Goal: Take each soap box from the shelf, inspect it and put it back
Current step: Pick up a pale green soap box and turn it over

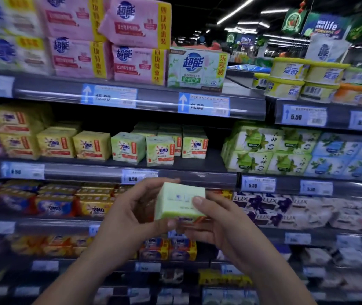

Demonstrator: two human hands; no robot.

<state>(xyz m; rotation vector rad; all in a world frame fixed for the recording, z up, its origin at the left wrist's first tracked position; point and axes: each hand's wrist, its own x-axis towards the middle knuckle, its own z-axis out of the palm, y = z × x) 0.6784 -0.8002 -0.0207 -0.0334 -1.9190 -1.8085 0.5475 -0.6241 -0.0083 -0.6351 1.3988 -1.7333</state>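
I hold a pale green OMO soap box [179,200] in both hands, in front of the shelves at about chest height. It is tilted so a plain side with small print faces me. My left hand [131,210] grips its left and lower edge, fingers over the top. My right hand [215,219] grips its right side, thumb on the face. Above, on the middle shelf [83,171], stand more green OMO boxes [160,150] and yellow OMO boxes [92,146].
The top shelf holds pink soap packs [138,62] and a green-white pack [196,69]. To the right are green leaf-print boxes [263,150], yellow tubs [296,78] and LUX soaps [268,205]. Lower shelves carry more soap packs. Price tags line every shelf edge.
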